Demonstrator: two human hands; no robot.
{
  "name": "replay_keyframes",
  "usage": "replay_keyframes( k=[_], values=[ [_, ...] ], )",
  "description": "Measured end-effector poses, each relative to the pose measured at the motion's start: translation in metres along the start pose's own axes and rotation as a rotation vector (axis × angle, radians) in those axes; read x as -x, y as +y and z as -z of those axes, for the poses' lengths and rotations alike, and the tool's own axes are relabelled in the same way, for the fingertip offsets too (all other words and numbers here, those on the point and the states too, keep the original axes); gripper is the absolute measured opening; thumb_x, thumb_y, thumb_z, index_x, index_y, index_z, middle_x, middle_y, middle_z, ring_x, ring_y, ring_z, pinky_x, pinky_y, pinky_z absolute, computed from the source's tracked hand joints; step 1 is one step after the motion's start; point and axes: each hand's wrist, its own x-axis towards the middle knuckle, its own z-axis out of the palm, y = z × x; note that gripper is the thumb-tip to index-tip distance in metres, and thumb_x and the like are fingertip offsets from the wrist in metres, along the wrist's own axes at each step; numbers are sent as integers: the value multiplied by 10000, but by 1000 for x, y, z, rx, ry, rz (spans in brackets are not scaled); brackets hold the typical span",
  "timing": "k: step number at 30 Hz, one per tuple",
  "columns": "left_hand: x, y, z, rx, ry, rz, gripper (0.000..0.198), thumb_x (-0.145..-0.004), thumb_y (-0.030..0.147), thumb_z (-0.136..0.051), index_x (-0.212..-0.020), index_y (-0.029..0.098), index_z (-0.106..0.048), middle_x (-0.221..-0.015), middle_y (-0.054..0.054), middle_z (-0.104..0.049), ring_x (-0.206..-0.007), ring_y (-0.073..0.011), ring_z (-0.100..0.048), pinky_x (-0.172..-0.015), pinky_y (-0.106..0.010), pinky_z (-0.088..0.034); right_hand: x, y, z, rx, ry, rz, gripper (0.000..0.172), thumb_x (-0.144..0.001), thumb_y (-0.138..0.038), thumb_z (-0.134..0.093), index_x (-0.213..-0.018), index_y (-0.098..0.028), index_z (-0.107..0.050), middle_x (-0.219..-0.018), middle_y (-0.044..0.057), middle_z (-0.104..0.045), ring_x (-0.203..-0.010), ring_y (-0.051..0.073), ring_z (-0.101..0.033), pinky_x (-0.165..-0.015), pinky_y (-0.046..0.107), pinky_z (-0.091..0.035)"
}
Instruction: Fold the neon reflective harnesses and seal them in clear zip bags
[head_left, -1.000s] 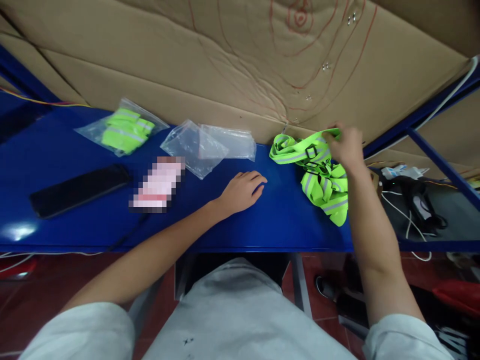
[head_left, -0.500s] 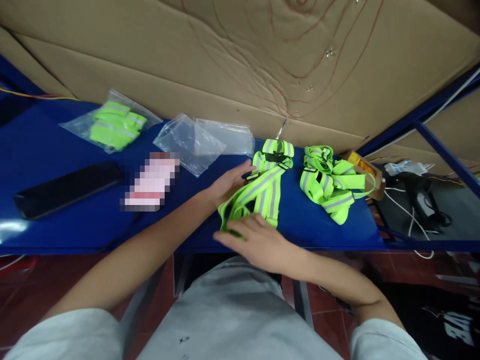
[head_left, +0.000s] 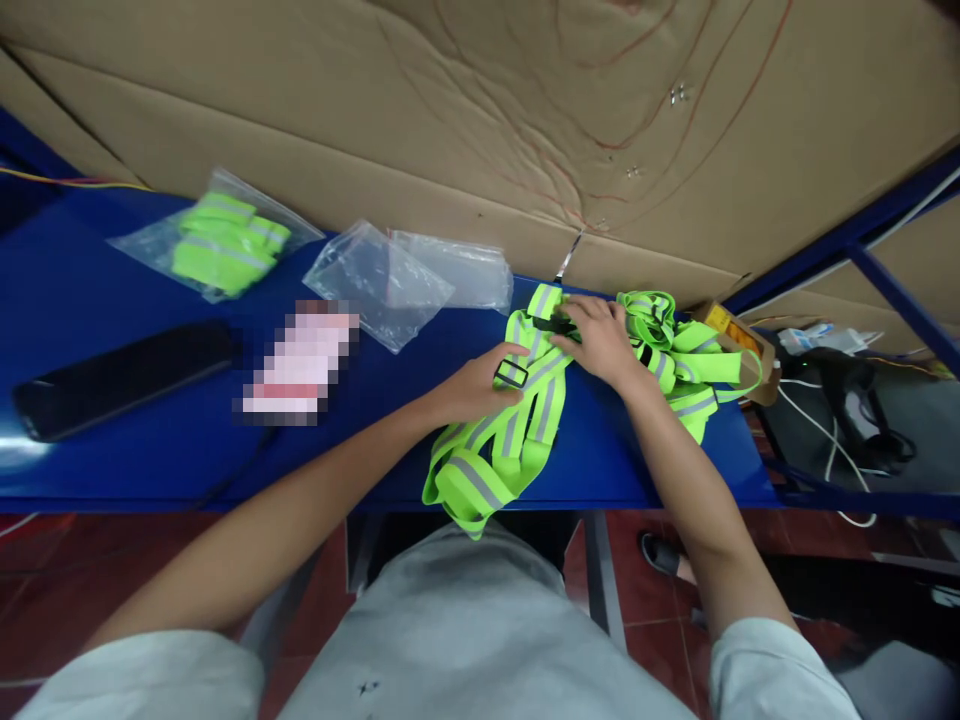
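Note:
A neon-green reflective strap vest [head_left: 510, 430] lies stretched across the blue table [head_left: 135, 440], its lower end hanging over the front edge. My left hand [head_left: 476, 382] is closed on the straps beside a black buckle. My right hand [head_left: 596, 335] grips the vest's upper end near another black buckle. A second bundled green strap vest [head_left: 679, 350] lies just right of my right hand.
Two clear plastic bags [head_left: 409, 280] lie behind my left hand. A bagged green vest [head_left: 217, 240] sits at the far left. A black phone [head_left: 124, 375] and a pink pixelated item [head_left: 300, 360] lie left. Cardboard wall [head_left: 465, 110] stands behind; a small box [head_left: 739, 345] and cables are right.
One vest was pulled from the pile to the table's middle. My right hand moved from the front edge up to the vest's top end; my left hand now holds the straps.

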Motion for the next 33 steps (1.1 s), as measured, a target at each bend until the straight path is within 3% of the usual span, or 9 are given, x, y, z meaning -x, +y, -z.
replay_keyframes(
  k=[4, 6, 10, 12, 15, 20, 25, 29, 33],
  values=[
    [5, 4, 9, -221, -43, 99, 660, -828, 260, -646, -1471, 251, -496, -973, -26, -687, -781, -215, -643, -790, -373, -526, -17, 9, -1, -247, 34, -86, 196, -948, -343, -620, -1005, -176, -705, -1108, 125, -754, -1080, 307, -667, -1029, 460, -441],
    [9, 9, 12, -349, -32, 83, 689, -881, 327, -654, -1529, 235, -439, -1091, -82, -697, -915, -275, -689, -868, -433, -549, -16, 11, 13, -500, 100, -144, 238, -945, -415, -608, -946, -184, -666, -995, 82, -736, -957, 250, -659, -922, 375, -471],
    [18, 31, 13, -617, 374, -179, 848, -922, 562, -694, -1597, 175, -357, -1627, -262, -361, -1519, -457, -371, -1187, -625, -371, 1, -2, 48, -790, -14, -136, 356, -937, -526, -607, -835, -185, -621, -841, 13, -649, -812, 170, -566, -797, 290, -430],
    [21, 48, 13, -701, 496, -392, 801, -948, 534, -685, -1598, 199, -357, -1696, -244, -272, -1592, -431, -264, -1252, -618, -288, 11, -17, 64, -768, -106, -61, 366, -938, -528, -624, -825, -180, -624, -809, 0, -623, -772, 149, -530, -757, 275, -405],
    [22, 74, 18, -741, 404, -665, 670, -962, 460, -694, -1537, 232, -435, -1646, -184, -419, -1564, -347, -366, -1266, -530, -312, 24, -42, 86, -673, -189, 77, 373, -991, -524, -569, -865, -179, -632, -785, -7, -597, -730, 136, -498, -716, 270, -391],
    [18, 93, 30, -800, 321, -780, 391, -982, 329, -665, -1350, 216, -597, -1425, -114, -650, -1324, -258, -626, -1137, -413, -471, 31, -55, 110, -576, -201, 239, 330, -939, -480, -682, -1107, -212, -588, -1062, 29, -652, -968, 185, -603, -878, 297, -473],
    [16, 66, 29, -1103, 307, -874, 358, -1018, 374, -610, -1319, 179, -617, -1497, -180, -599, -1299, -318, -641, -1032, -442, -533, 33, -43, 81, -551, -276, 278, 756, -769, -423, -848, -1344, -251, -389, -1386, 90, -562, -1230, 257, -603, -1035, 382, -492],
    [19, 35, 17, -1276, 303, -888, 272, -1029, 320, -559, -1221, 157, -663, -1434, -186, -646, -1182, -306, -690, -916, -430, -561, 45, -48, 42, -447, -342, 245, 778, -782, -354, -844, -1364, -250, -339, -1427, 112, -568, -1220, 278, -629, -1025, 425, -478],
    [20, 25, 10, -1363, 258, -920, 250, -993, 288, -587, -1160, 128, -680, -1259, -154, -717, -1059, -292, -709, -790, -410, -575, 58, -66, 18, -200, -210, 230, 713, -842, -329, -813, -1396, -206, -382, -1400, 145, -609, -1256, 334, -612, -981, 451, -441]
  ],
)
